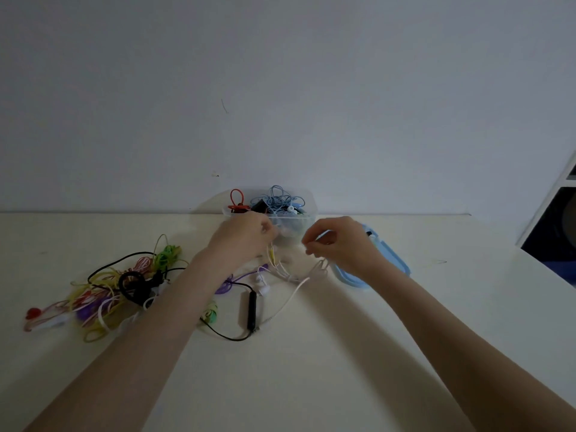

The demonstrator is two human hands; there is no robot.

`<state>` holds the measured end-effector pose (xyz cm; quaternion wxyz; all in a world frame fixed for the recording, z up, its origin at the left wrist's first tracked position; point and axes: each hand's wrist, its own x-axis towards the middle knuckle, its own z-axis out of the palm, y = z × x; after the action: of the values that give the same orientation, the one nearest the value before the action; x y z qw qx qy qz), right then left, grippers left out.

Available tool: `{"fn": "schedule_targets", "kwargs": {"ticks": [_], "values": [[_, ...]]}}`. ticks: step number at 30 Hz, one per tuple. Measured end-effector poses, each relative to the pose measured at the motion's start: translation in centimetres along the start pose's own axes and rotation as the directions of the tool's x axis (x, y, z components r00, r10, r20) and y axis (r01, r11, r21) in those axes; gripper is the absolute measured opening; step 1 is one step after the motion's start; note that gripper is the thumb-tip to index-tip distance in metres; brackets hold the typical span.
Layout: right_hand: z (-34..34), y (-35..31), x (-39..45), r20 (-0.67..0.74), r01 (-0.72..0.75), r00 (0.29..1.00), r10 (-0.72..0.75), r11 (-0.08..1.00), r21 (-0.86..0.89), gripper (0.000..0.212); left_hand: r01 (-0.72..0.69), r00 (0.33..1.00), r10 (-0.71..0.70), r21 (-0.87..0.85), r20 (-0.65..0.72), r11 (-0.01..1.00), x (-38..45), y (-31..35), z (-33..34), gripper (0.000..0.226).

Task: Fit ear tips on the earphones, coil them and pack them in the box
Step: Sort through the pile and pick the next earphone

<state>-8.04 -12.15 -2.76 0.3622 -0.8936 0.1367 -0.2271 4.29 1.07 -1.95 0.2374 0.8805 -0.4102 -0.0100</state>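
A clear plastic box (310, 210) stands at the table's far edge against the wall, holding coiled red and blue earphones (276, 199). Just in front of it, my left hand (241, 236) grips one end of a white earphone cable (291, 277), fingers curled. My right hand (338, 243) pinches another part of the same cable a little to the right. The cable hangs in loops between the hands and trails across the table toward me. What sits inside my left fingers is hidden.
A tangle of yellow, green, red, purple and black earphones (118, 288) lies at the left. A black inline remote with cable (252, 310) and a purple cable (240, 279) lie below my hands. The blue box lid (396, 260) rests to the right. A shelf stands far right.
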Motion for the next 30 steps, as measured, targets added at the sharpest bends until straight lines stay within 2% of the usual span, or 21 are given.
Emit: {"fn": "schedule_targets", "kwargs": {"ticks": [2,5,8,12,15,19,22,24,26,27,30], "values": [[0.9,0.2,-0.1,0.074,0.003,0.997,0.003,0.997,-0.073,0.017,0.021,0.997,-0.021,-0.010,-0.072,1.000,0.2,-0.4,0.2,0.027],[1.3,0.8,-0.6,0.151,-0.005,0.988,0.016,0.997,-0.076,0.017,0.011,1.000,-0.010,0.031,-0.021,0.999,0.4,-0.9,1.4,0.024],[1.1,1.1,-1.0,0.183,-0.030,0.982,0.040,0.998,-0.059,0.011,-0.030,0.999,0.031,-0.035,0.036,0.999,0.7,-1.3,2.5,0.019],[0.6,1.3,-1.6,0.212,-0.069,0.975,0.071,0.997,-0.014,0.011,-0.068,0.998,0.067,-0.100,-0.016,0.993,0.8,-0.6,3.5,0.007],[0.2,1.7,-1.8,0.146,-0.109,0.985,0.097,0.991,0.082,0.021,-0.102,0.995,0.100,-0.176,-0.023,0.979,0.8,-0.3,3.9,0.015],[0.2,2.2,-1.9,0.031,-0.171,0.985,0.168,0.959,0.227,0.019,-0.086,0.996,0.077,-0.279,-0.043,0.956,0.9,-0.7,3.6,0.016],[0.3,2.2,-2.0,0.027,-0.207,0.977,0.211,0.916,0.345,0.016,-0.091,0.993,0.041,-0.481,-0.114,0.872,0.8,0.0,2.3,0.017],[0.1,1.9,-2.0,0.037,-0.214,0.975,0.218,0.889,0.404,0.014,-0.098,0.993,0.022,-0.687,-0.118,0.720,0.6,0.9,1.3,0.015],[-0.1,1.7,-2.0,0.041,-0.210,0.976,0.215,0.867,0.453,0.013,-0.058,0.998,0.030,-0.838,-0.049,0.542,0.2,1.7,0.7,0.011],[-0.2,1.6,-2.0,0.037,-0.210,0.975,0.220,0.853,0.478,0.013,-0.036,0.999,0.043,-0.865,-0.016,0.500,0.1,1.9,0.6,0.010],[-0.5,1.5,-2.1,0.025,-0.210,0.973,0.230,0.833,0.512,0.013,-0.019,0.998,0.063,-0.872,0.013,0.489,0.1,2.0,0.5,0.007]]}}
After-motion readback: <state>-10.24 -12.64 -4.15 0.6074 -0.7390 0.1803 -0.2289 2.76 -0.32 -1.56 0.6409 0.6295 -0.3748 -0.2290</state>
